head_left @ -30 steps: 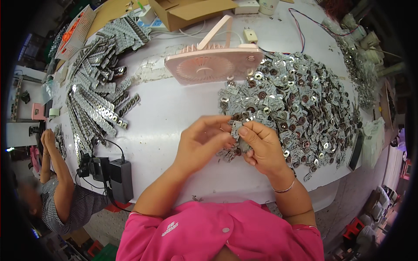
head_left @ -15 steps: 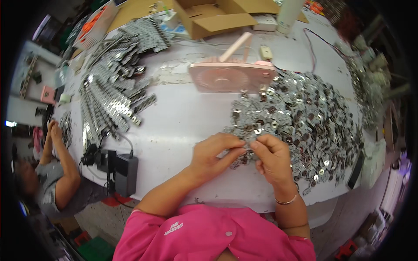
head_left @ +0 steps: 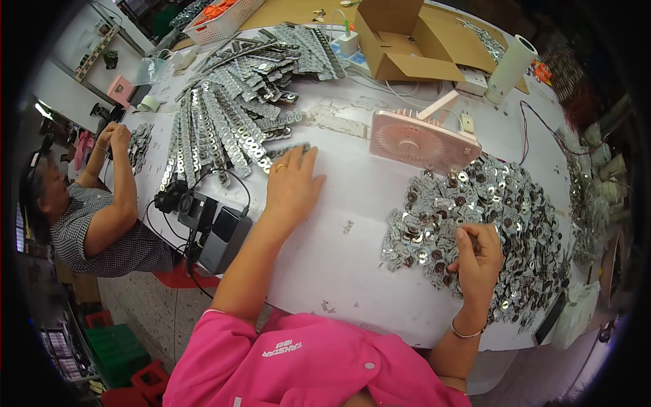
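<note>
My left hand (head_left: pixel 293 186) lies over the near right end of the bundle of strips, fingers stretched out. Its fingertips touch a short silvery metal strip (head_left: pixel 289 148). The other long strips (head_left: pixel 203 129), lined with round holes or discs, fan out to the left and beyond it. My right hand (head_left: pixel 480 256), wearing a bangle at the wrist, hovers over a wide heap of small metal pieces (head_left: pixel 522 210) with dark and shiny round discs. Its thumb and fingers are curled together; whatever they pinch is too small to make out.
A pink fan (head_left: pixel 413 141) stands beyond the heap. An open cardboard box (head_left: pixel 413 47), a white cylinder (head_left: pixel 510 71) and a white basket (head_left: pixel 220 24) are at the back. Black devices with cables (head_left: pixel 220 234) sit at the left edge. Another person (head_left: pixel 102 203) works at far left.
My hands, which were together at the heap's left edge, have parted. The left has reached forward and left to the strips; the right is over the heap. The view has shifted leftward.
</note>
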Motion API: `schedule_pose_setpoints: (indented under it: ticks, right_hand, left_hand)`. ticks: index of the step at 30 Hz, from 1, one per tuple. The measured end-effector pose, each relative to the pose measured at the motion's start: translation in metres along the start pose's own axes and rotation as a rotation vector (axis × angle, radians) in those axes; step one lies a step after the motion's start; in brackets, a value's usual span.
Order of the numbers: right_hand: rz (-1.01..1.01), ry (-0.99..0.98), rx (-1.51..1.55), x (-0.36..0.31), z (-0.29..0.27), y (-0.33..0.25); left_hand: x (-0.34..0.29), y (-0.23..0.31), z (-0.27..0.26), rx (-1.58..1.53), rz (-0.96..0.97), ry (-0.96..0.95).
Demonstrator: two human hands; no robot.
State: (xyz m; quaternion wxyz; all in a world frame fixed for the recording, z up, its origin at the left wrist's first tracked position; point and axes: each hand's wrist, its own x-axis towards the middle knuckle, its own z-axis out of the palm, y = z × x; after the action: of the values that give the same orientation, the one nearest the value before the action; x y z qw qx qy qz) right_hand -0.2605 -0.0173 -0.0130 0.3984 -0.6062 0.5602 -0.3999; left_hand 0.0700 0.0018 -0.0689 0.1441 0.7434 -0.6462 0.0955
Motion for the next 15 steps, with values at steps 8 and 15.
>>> schedule_pose_setpoints:
  ticks: [8, 15]
  right_hand:
    - [-0.055, -0.075, 0.097, -0.002, 0.005, 0.012]
    - [-0.251, -0.209, 0.002, -0.006, 0.012, 0.021]
  left_hand:
    - [-0.032, 0.076, -0.036, -0.467, 0.302, -0.152]
    - [-0.005, 0.129, -0.021, -0.949, 0.344, -0.412]
